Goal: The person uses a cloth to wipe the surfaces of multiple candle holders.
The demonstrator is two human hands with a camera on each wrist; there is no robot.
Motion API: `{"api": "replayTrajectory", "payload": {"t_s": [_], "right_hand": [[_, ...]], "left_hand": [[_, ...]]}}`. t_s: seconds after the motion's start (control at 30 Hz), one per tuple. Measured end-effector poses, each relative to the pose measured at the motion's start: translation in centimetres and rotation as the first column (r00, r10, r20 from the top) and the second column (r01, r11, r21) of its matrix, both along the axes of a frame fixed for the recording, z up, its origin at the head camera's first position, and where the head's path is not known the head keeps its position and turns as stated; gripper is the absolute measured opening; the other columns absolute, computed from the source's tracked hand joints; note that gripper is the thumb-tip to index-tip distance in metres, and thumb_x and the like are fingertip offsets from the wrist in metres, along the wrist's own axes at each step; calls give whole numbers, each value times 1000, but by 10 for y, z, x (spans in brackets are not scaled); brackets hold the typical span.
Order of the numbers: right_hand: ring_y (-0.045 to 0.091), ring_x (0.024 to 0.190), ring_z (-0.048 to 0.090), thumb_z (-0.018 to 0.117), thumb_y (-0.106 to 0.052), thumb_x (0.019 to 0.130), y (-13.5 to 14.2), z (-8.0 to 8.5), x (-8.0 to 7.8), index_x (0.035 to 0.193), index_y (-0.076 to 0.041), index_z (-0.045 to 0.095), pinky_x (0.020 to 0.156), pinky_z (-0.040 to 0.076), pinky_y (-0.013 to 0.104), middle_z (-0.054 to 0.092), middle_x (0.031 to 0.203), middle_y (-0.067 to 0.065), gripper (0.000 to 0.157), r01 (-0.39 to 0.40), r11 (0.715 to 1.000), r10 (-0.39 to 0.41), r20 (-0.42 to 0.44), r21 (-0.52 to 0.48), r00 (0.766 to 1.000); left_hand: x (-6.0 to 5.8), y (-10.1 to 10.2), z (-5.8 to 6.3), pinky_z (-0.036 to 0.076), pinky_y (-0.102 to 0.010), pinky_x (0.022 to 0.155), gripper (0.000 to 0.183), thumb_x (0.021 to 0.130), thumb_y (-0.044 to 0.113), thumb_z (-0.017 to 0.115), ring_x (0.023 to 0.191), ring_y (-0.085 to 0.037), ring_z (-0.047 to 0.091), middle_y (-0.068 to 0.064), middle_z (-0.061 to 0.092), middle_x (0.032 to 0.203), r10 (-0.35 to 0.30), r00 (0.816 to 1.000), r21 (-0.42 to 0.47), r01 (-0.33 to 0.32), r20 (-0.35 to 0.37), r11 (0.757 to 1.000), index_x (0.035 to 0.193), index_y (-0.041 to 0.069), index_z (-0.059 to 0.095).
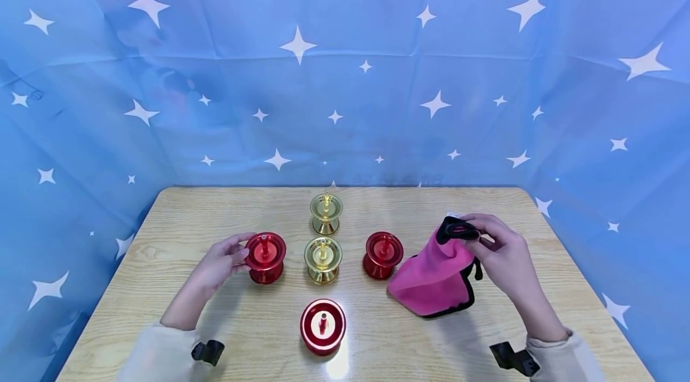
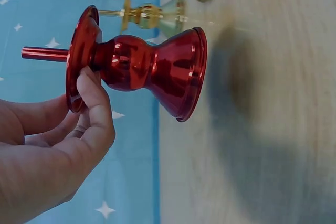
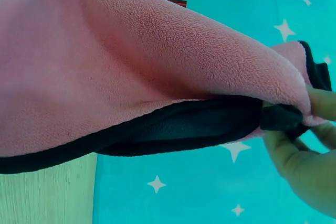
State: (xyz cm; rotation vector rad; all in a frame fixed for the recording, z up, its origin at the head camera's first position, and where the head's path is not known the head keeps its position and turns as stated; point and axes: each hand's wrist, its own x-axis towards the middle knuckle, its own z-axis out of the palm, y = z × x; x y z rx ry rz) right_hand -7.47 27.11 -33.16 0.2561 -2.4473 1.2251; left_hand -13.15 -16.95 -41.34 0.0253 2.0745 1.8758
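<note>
My left hand (image 1: 221, 262) pinches the dished rim of a shiny red candle holder (image 1: 266, 268) between thumb and fingers. In the left wrist view this candle holder (image 2: 131, 64) shows a thin central stem, a rounded middle and a flared foot; the foot appears raised off the table. On the right, my right hand (image 1: 501, 250) grips the gathered upper end of a pink cloth (image 1: 431, 280) with black edging. The cloth hangs down toward the table, next to another red candle holder (image 1: 383, 256). In the right wrist view the fleecy cloth (image 3: 157, 51) fills much of the frame.
Two gold candle holders (image 1: 323, 259) stand one behind the other at the middle of the wooden table (image 1: 215, 214). A third red candle holder (image 1: 323, 327) stands near the front. Behind the table hangs a blue curtain (image 1: 345, 88) with white stars.
</note>
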Motion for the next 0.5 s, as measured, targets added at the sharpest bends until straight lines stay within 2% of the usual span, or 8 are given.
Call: {"api": "replayTrajectory", "payload": {"t_s": [0.3, 0.5], "right_hand": [[-6, 99, 50, 62, 14, 78, 10, 14, -3, 96, 6, 64, 77, 43, 7, 58, 105, -6, 21, 20, 999, -19, -30, 38, 999], [-13, 93, 45, 60, 19, 74, 18, 25, -11, 90, 7, 65, 73, 40, 1, 59, 103, 10, 21, 62, 983, -47, -89, 176, 995]], "left_hand": [[3, -3, -16, 53, -26, 70, 41, 94, -4, 39, 75, -12, 54, -10, 49, 90, -7, 1000, 11, 7, 22, 1000, 132, -15, 31], [3, -3, -22, 52, -25, 70, 40, 94, -5, 37, 74, -10, 55, -8, 51, 89, -7, 1000, 33, 6, 29, 999, 132, -16, 29]]}}
